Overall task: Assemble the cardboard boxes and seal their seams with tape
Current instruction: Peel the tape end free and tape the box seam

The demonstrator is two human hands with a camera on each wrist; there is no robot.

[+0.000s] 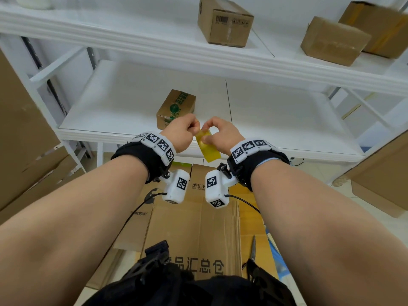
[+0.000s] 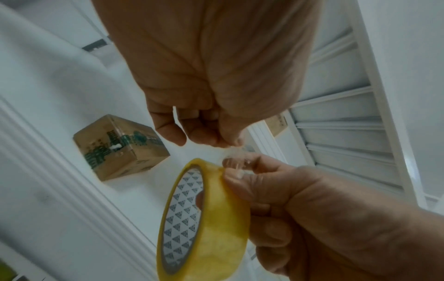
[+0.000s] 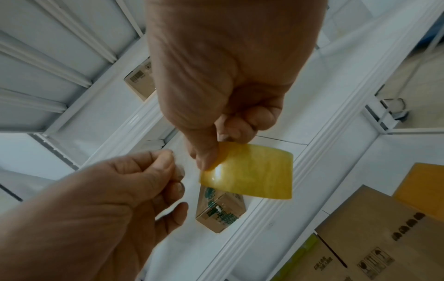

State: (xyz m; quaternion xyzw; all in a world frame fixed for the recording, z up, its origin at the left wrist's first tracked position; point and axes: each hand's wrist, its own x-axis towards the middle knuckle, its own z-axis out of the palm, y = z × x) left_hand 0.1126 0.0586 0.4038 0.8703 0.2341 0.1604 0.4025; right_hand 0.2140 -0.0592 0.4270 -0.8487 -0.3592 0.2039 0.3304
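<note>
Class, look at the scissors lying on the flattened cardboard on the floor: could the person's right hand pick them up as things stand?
Probably not yet. The right hand has its grip on the tape roll up by the shelf, so it is occupied. The scissors themselves lie uncovered on the flattened cardboard beneath the right forearm.

Glossy, translucent yellow plastic on the tape roll point(image 3: 250, 171). Matt brown cardboard on the small box point(image 1: 175, 108), printed green. Smooth white painted finish on the shelf point(image 1: 123, 100).

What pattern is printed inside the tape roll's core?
Rows of small dark triangles on white line the core of the tape roll; the left wrist view shows it best.
</note>
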